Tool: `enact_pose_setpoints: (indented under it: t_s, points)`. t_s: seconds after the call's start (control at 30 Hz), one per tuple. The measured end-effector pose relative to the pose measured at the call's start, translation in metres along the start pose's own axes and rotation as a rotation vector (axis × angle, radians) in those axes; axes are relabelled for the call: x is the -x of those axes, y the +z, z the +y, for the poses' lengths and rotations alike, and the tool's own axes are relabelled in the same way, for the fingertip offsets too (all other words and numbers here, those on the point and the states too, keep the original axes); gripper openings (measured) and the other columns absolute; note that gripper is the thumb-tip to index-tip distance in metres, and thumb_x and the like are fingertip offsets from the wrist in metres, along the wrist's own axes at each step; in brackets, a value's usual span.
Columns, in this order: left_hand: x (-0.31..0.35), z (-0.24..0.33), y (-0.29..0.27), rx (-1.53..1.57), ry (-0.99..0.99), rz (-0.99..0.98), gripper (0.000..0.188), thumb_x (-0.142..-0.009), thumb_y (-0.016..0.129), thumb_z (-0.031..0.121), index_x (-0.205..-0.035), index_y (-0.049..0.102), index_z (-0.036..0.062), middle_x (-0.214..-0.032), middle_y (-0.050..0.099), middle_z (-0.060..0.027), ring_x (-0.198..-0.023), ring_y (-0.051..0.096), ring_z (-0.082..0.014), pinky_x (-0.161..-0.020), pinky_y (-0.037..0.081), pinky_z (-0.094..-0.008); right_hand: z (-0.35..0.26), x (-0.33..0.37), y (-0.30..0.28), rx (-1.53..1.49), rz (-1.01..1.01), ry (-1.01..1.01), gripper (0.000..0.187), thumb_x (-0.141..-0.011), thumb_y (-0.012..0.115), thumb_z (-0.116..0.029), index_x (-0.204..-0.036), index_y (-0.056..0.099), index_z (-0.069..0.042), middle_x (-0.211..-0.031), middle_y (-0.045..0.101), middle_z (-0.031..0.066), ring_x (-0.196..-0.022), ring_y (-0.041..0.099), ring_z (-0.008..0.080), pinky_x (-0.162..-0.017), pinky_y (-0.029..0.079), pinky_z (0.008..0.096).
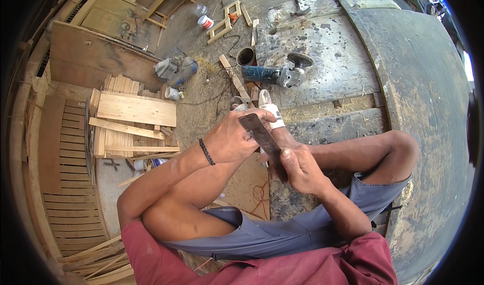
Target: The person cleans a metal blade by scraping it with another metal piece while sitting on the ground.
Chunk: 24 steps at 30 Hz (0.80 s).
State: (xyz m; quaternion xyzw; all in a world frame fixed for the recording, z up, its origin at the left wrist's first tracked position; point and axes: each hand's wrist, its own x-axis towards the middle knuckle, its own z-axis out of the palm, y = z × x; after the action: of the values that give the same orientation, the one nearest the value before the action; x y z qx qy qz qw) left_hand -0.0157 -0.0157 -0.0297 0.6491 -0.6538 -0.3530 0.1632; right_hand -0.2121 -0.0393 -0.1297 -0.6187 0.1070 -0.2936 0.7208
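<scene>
A dark, flat strip of metal that looks like a blade [263,138] lies slantwise between my two hands, above my bent legs. My left hand [236,134] is closed about its far end, fingers reaching behind it. Its near end is gripped by my right hand [302,170], thumb pressed on top of the strip; the fingers beneath are partly hidden. Just beyond my hands, an angle grinder [282,74] with a blue body and a round disc facing up rests on the stained bench top [322,43]. My feet, in light sandals, show behind the strip.
A hammer [300,7] lies at the bench's far end. Near the grinder stands a dark open can [246,57]. To the left are stacked planks [136,108], a blue-grey power tool [175,71] and a white bucket [205,22]. Cords and sawdust cover parts of the floor.
</scene>
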Motion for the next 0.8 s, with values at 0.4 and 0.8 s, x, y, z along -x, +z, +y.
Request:
enact_pose_setpoints:
  t_s: [0.4,0.8]
  points:
    - [0.001,0.0,-0.004,0.008,0.138,0.014,0.05,-0.084,0.066,0.024,-0.126,0.058,-0.0024,-0.105,0.066,-0.0156,-0.082,0.07,-0.0208,-0.077,0.056,-0.0341,-0.001,0.003,0.018,-0.148,-0.109,0.183,0.068,-0.111,0.027,-0.042,-0.068,0.061,-0.002,-0.056,0.057,0.0069,-0.05,0.057,0.0169,-0.052,0.047,0.033]
    - [0.004,0.006,0.0,-0.059,0.088,0.067,0.072,-0.069,0.089,0.021,-0.131,0.057,0.0049,-0.108,0.066,-0.0091,-0.081,0.068,-0.0137,-0.072,0.057,-0.0277,0.006,0.006,0.017,-0.244,-0.116,0.216,0.074,-0.108,0.018,-0.053,-0.09,0.065,0.001,-0.06,0.058,0.003,-0.048,0.053,0.0092,-0.046,0.042,0.0239]
